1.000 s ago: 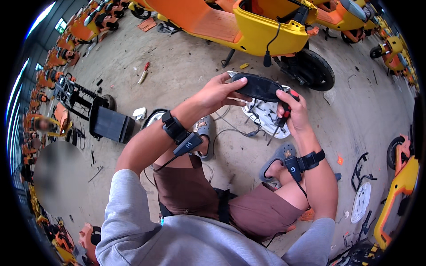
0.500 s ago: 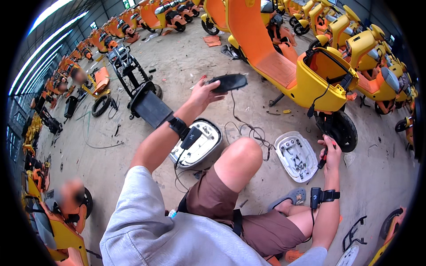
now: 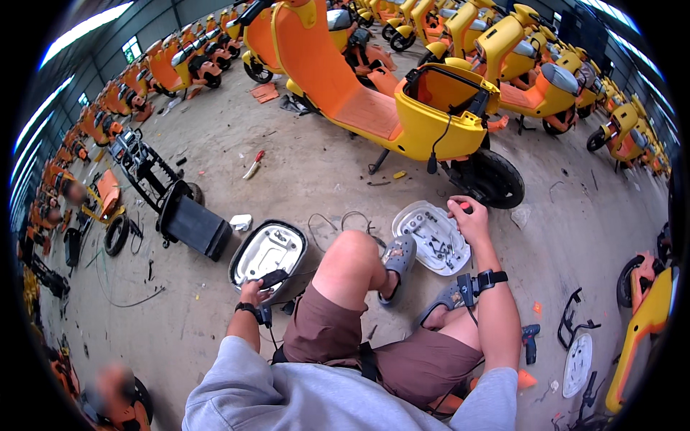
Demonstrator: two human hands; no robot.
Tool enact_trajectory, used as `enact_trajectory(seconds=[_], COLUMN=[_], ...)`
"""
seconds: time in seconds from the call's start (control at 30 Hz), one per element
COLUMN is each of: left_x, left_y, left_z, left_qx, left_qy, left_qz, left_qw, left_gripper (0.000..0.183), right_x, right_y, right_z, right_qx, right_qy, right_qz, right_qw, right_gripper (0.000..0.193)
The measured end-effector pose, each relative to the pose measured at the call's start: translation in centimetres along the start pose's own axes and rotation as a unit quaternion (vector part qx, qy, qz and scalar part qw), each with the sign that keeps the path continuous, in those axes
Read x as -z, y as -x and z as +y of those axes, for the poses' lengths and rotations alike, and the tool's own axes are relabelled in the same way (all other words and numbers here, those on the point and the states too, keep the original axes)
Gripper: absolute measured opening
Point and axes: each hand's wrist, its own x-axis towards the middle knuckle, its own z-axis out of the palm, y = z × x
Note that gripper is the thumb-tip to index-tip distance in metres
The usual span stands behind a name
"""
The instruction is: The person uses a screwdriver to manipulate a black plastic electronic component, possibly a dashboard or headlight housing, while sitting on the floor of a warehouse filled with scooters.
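My left hand [image 3: 253, 293] is closed on a dark, flat, rounded piece [image 3: 274, 279]. It is low at the near side of a white seat-shaped shell [image 3: 267, 251] with a black rim. My right hand [image 3: 471, 221] is wrapped around a tool with a red and black handle [image 3: 466, 207], probably a screwdriver; most of it is hidden by the fingers. That hand hovers by the right edge of a white tray-like cover [image 3: 424, 212] where several screws and small metal parts lie.
A yellow and orange scooter [image 3: 435, 122] stands ahead, its rear compartment uncovered. A stripped black frame [image 3: 194, 219] rests at left. On the floor lie a red-handled tool [image 3: 254, 164], a cordless drill [image 3: 530, 343], black cable [image 3: 345, 223] and a black bracket [image 3: 568, 316].
My left hand has come down and back with the dark piece, from out in front to beside the white shell. My right hand keeps its tool near the cover. The view has turned right.
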Motion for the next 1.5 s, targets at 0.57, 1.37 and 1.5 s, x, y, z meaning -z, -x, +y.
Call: enact_trajectory(seconds=[0.57,1.37,1.5], left_x=[16.7,10.5,8.4], left_y=[-0.1,-9.8,-8.4], left_z=[-9.2,-8.3,-7.6], left_qx=[0.212,0.098,0.085], left_qy=[-0.404,0.232,0.209], left_qz=[-0.128,-0.043,-0.037], left_qw=[0.881,0.967,0.974], left_gripper=[0.039,0.046,0.044], right_x=[-0.6,19.2,17.2], right_y=[-2.7,24.0,33.8], right_z=[1.9,17.5,24.2], right_qx=[0.034,-0.295,-0.278], right_qy=[-0.018,0.088,0.036], right_qz=[0.089,0.338,0.333], right_qw=[0.995,0.89,0.9], right_gripper=[0.038,0.03,0.019])
